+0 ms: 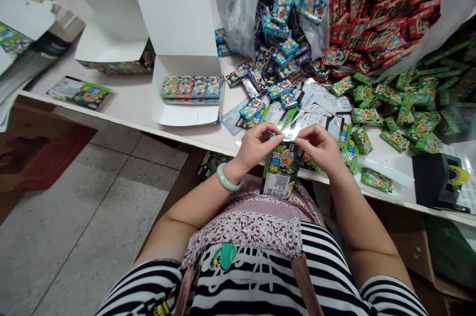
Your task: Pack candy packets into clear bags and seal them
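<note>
At the table's front edge, my left hand (258, 145) and my right hand (320, 147) face each other, thumbs and forefingers pinched. Between them hangs a printed green-and-black candy pouch (284, 159), its clear top edge gripped by both hands. The lower part of the pouch hangs past the table edge, over the apron. More flat pouches (345, 142) lie beneath and beyond my hands. A small blue candy box (253, 108) sits just beyond my left hand, and a green candy box (362, 141) is to the right of my right hand.
An open display carton (191, 112) holds rows of small boxes; another open carton (111, 48) stands left of it. Clear bags hold blue and purple boxes and red boxes (383, 13). Loose green boxes (403, 102) spread at right, near a black tape dispenser (437, 179).
</note>
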A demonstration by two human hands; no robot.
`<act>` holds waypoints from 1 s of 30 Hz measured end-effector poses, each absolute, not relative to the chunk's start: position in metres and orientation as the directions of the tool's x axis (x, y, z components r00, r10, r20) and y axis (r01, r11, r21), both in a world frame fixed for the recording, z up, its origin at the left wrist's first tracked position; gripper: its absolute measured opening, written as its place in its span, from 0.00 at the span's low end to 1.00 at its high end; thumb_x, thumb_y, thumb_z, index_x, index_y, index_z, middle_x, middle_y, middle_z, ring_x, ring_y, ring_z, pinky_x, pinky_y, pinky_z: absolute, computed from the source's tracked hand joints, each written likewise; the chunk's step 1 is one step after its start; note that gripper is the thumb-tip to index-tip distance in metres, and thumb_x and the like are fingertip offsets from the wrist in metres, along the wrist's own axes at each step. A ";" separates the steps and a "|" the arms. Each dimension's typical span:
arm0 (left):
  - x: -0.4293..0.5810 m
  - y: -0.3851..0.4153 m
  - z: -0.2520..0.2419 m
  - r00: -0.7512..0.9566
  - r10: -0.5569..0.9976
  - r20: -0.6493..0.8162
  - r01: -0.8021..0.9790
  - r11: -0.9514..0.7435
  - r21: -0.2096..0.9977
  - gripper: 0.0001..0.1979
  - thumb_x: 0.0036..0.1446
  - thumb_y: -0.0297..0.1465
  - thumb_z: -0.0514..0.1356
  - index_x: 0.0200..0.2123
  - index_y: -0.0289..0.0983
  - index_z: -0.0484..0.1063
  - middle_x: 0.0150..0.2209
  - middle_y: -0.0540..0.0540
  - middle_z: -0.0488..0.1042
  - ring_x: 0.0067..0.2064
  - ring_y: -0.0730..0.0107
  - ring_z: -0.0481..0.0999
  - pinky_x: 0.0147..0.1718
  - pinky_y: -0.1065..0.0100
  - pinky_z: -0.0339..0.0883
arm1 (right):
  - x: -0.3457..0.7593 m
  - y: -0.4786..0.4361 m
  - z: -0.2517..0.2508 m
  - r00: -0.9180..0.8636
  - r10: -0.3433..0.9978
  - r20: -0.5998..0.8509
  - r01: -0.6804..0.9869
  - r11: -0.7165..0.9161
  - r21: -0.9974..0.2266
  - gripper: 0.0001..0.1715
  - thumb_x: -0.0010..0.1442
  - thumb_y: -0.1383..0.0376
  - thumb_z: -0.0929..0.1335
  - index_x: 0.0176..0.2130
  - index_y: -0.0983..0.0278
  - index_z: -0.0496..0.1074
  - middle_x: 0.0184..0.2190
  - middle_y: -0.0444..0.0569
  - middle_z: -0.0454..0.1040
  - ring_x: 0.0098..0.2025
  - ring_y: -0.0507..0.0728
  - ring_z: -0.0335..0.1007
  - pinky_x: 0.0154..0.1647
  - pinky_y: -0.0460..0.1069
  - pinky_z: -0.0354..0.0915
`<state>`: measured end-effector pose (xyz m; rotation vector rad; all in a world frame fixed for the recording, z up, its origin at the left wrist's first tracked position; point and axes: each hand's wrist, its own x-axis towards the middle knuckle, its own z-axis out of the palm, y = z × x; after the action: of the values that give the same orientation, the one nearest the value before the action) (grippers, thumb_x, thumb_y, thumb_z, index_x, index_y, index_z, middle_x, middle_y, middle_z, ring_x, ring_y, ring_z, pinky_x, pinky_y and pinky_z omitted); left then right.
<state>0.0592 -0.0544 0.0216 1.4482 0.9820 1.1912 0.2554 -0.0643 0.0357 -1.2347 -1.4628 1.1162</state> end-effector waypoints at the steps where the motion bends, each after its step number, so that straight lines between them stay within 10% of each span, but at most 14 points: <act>1: 0.060 -0.052 0.024 0.193 0.965 0.177 0.013 -0.183 0.983 0.10 0.56 0.38 0.67 0.33 0.37 0.74 0.30 0.49 0.76 0.30 0.74 0.72 0.31 0.70 0.68 | 0.255 -0.061 0.038 -0.102 0.993 0.050 0.163 0.066 -0.984 0.17 0.51 0.53 0.75 0.31 0.60 0.70 0.29 0.43 0.73 0.31 0.53 0.68 0.32 0.50 0.66; 30: 0.046 -0.036 0.037 0.442 0.892 0.090 0.081 -0.139 0.987 0.09 0.53 0.31 0.65 0.26 0.35 0.68 0.27 0.50 0.71 0.30 0.77 0.68 0.31 0.71 0.64 | 0.254 -0.064 0.045 -0.195 0.979 -0.056 0.198 -0.017 -0.980 0.19 0.53 0.50 0.75 0.28 0.60 0.70 0.24 0.42 0.69 0.28 0.52 0.65 0.27 0.48 0.61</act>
<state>0.0463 -0.0356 0.0365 1.5559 0.8828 0.8918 0.2544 -0.0637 0.0453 -1.2802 -1.4894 1.2864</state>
